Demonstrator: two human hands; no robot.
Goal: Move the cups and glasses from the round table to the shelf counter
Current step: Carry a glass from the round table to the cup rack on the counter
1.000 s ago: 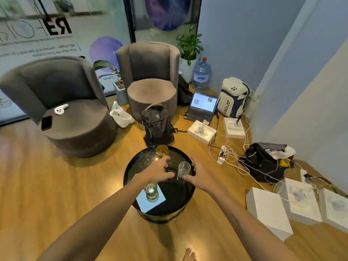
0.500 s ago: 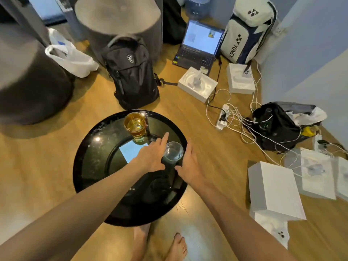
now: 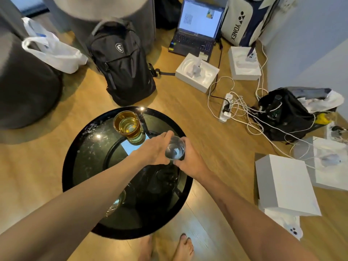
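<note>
From the head camera, looking down, a round black table (image 3: 84, 166) with a glossy top stands on a wooden floor (image 3: 197, 117). Both hands meet around a clear glass (image 3: 175, 148) at the right side of the tabletop: the left hand (image 3: 153, 150) wraps it from the left and the right hand (image 3: 190, 159) from the right, fingers pressed to its sides, so each is grasping the glass. Whether its base touches the table cannot be told. An amber glass (image 3: 128, 125) stands upright near the far edge of the table, just beyond the left hand, beside a pale card (image 3: 130, 147) lying flat. A third glass (image 3: 116, 201) shows partly from under the left forearm, near the close edge. Two bare feet (image 3: 169, 249) sit just below the table. On the floor beyond are a black backpack (image 3: 122, 61), a white plastic bag (image 3: 54, 51), an open laptop (image 3: 197, 29), white boxes (image 3: 286, 185) and a power strip (image 3: 226, 108) tangled in cables
</note>
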